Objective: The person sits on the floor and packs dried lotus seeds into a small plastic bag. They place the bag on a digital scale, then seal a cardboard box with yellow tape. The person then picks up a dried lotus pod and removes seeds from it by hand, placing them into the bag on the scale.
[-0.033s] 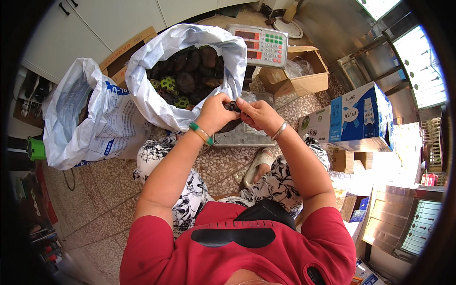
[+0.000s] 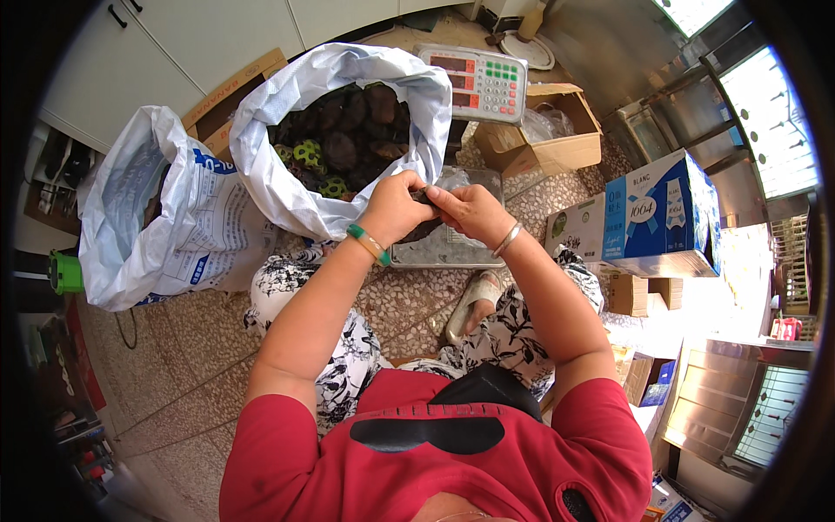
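Both my hands meet in front of a large white woven sack [image 2: 261, 165]. Between the fingers of my left hand [image 2: 399, 203] and my right hand [image 2: 474, 211] is a dark brown piece [image 2: 424, 197], mostly covered, its kind unclear. Both hands are closed on it. Just below them, more dark brown stuff [image 2: 422, 230] shows over the metal platform [image 2: 448, 256] of a scale; whether it belongs to the held piece I cannot tell. Many dark brown lumps [image 2: 339, 150] fill the sack, with several bright green, dark-spotted round things [image 2: 308, 154] among them.
Behind the platform stands the scale's keypad head [image 2: 477, 83]. An open cardboard box [image 2: 557, 148] with clear plastic sits right of it. A second white sack [image 2: 165, 226] leans at the left. Blue and white cartons [image 2: 657, 217] stand at the right on the speckled floor [image 2: 191, 348].
My right fingers have shifted slightly and cover more of the dark brown piece, the thumb lying across it near my left fingertips. The sacks and scale are unchanged.
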`<move>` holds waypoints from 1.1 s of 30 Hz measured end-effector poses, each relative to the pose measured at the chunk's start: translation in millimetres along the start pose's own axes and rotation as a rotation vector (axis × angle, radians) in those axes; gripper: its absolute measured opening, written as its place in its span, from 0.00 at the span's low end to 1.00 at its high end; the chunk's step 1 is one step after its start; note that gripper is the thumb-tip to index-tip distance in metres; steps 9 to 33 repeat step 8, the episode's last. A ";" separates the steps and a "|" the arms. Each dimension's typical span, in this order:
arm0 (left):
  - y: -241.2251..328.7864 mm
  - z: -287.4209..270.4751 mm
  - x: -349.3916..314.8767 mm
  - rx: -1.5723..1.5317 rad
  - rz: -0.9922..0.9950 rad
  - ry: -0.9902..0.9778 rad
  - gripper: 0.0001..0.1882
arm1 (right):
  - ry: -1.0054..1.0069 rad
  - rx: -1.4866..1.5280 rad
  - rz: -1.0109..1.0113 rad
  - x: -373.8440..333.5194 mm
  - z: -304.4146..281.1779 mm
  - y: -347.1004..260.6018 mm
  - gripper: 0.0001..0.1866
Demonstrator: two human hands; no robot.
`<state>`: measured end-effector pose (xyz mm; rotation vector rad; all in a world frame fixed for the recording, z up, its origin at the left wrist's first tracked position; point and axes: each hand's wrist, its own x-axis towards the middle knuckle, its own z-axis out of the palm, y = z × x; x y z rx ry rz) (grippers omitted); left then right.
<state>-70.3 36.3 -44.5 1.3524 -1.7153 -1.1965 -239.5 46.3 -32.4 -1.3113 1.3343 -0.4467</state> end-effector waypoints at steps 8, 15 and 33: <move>0.7 -18.4 -0.1 -0.577 -0.178 -0.094 0.19 | -0.478 0.871 -0.029 8.8 -40.2 15.7 0.19; 0.7 -18.4 -0.1 -0.577 -0.178 -0.094 0.19 | -0.478 0.871 -0.029 8.8 -40.2 15.7 0.19; 0.7 -18.4 -0.1 -0.577 -0.178 -0.094 0.19 | -0.478 0.871 -0.029 8.8 -40.2 15.7 0.19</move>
